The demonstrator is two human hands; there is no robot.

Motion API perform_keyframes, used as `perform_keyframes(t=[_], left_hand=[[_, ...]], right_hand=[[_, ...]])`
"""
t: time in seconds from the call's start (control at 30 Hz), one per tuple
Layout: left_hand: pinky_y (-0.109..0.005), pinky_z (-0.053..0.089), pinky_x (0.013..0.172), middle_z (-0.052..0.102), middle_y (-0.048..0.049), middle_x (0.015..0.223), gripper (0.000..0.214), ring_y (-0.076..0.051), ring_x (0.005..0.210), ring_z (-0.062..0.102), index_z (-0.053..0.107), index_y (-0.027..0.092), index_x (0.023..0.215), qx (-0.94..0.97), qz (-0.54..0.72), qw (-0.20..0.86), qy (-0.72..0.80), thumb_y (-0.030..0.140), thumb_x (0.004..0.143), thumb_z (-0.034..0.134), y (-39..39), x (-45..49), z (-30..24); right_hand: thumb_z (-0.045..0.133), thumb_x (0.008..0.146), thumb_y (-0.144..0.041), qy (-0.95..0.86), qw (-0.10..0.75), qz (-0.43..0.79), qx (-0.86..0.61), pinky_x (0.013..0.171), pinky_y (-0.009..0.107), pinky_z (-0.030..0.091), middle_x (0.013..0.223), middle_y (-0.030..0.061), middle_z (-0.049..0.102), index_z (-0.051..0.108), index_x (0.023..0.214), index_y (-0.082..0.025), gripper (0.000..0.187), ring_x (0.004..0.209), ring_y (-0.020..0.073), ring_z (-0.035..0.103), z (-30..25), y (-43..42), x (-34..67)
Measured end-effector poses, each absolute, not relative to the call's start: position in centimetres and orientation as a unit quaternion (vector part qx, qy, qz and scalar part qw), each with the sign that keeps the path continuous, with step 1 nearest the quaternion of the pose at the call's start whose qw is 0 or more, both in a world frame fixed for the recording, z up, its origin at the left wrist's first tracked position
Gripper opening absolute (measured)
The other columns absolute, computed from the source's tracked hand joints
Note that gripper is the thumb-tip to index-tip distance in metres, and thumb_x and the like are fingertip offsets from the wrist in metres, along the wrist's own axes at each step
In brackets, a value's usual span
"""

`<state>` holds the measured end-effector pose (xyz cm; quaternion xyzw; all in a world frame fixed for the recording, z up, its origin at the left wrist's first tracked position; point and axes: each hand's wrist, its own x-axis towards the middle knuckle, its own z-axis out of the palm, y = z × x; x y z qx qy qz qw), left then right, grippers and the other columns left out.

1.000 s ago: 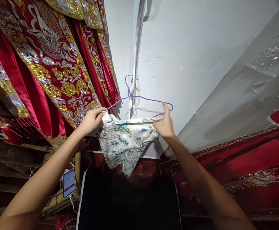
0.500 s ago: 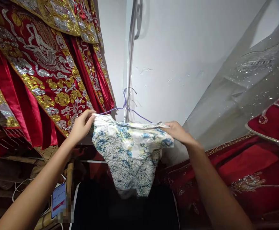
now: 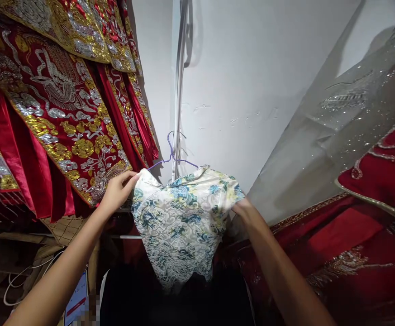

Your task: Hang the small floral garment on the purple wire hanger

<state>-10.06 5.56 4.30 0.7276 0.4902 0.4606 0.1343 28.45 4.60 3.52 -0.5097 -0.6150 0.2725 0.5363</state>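
A short-sleeved shirt (image 3: 180,222) with a blue, yellow and white floral pattern hangs in front of me on a thin purple hanger (image 3: 172,156). The hanger's hook stands above the collar, and its arms run down into the neck opening. With thumb and fingers, my left hand (image 3: 118,189) pinches the shirt's left shoulder edge. My right hand (image 3: 244,207) is at the right sleeve, holding its lower edge; its fingers are blurred and mostly hidden by the cloth. The sleeve is drawn out to the side.
Red garments with gold and silver embroidery (image 3: 82,113) hang at the left. A white wall (image 3: 234,90) with a vertical metal pole (image 3: 178,81) lies behind. Sparkly sheer fabric (image 3: 319,131) and red beaded cloth (image 3: 349,231) are at the right. A phone (image 3: 77,299) rests low left.
My right hand has shifted from the shoulder and collar edge down to the sleeve. The right shoulder now drapes over the hanger, and the shirt front is more spread. My left hand keeps its pinch.
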Motion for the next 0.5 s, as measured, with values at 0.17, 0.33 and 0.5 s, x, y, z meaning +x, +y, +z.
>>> perform_keyframes(t=[0.17, 0.33, 0.5], left_hand=[[-0.026, 0.045, 0.066, 0.069, -0.0036, 0.083, 0.037, -0.018, 0.075, 0.060, 0.069, 0.017, 0.091, 0.696, 0.500, 0.137, 0.498, 0.049, 0.094, 0.050, 6.1, -10.7, 4.6], [-0.027, 0.044, 0.068, 0.066, -0.0024, 0.086, 0.033, -0.018, 0.077, 0.058, 0.066, 0.019, 0.101, 0.687, 0.523, 0.105, 0.493, 0.048, 0.094, 0.052, 6.6, -9.1, 6.3], [-0.030, 0.046, 0.075, 0.065, -0.0037, 0.081, 0.035, -0.019, 0.079, 0.059, 0.067, 0.018, 0.087, 0.709, 0.520, 0.182, 0.440, 0.047, 0.096, 0.050, 6.2, -7.8, 4.6]], right_hand=[[0.027, 0.087, -0.077, -0.586, 0.561, 0.418, -0.409, 0.097, 0.060, 0.045, 0.127, 0.0178, 0.065, 0.061, 0.128, -0.018, 0.080, 0.121, 0.0383, 0.057, 5.0, 3.8, 30.0], [0.031, 0.085, -0.079, -0.599, 0.564, 0.467, -0.326, 0.095, 0.059, 0.046, 0.118, 0.0180, 0.068, 0.061, 0.130, -0.017, 0.082, 0.120, 0.0377, 0.059, 7.5, 2.3, 26.1], [0.056, 0.083, -0.068, -0.751, 0.248, 0.561, -0.244, 0.095, 0.049, 0.051, 0.117, 0.0161, 0.070, 0.067, 0.123, -0.016, 0.067, 0.111, 0.0328, 0.065, 5.7, 0.3, 23.3]])
